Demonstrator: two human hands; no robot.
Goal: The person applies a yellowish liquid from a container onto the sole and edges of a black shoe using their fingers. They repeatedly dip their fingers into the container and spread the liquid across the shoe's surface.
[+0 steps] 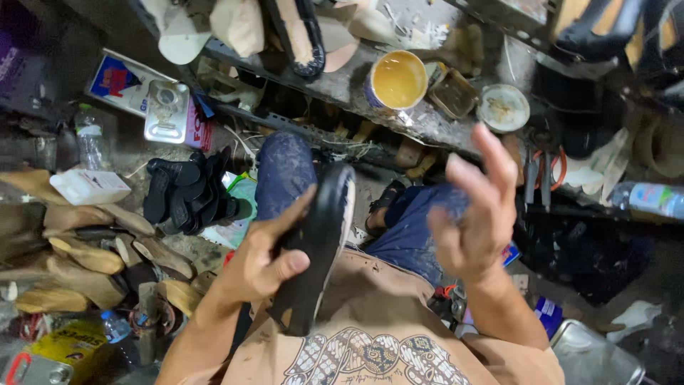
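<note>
Black shoe sole [317, 249] sits at frame centre, edge-on to the camera, toe end up toward 12 o'clock, heel end down near the person's shirt. Left hand [260, 260] clamped round its lower half from 9 o'clock, thumb across the near face, fingers wrapped behind. Looks light, thin and somewhat flexible with a pale rim along one edge; probably bends if held only at the tip, so the waist or heel half seems the sound place to grip. Right hand [477, 214] at 3 o'clock of the sole, well apart from it, spread wide, fingers up, holding nothing. Blue-jeaned knees behind both hands. Beyond at 12 o'clock a dirty workbench [370, 89] with a tin of yellow glue [397, 80] and a small round lid [503, 108] just right of it. At 9 o'clock a pile of black soles [187, 194] on the floor, wooden shoe lasts [85, 257] farther left. Plastic bottle [652, 198] at 3 o'clock.
</note>
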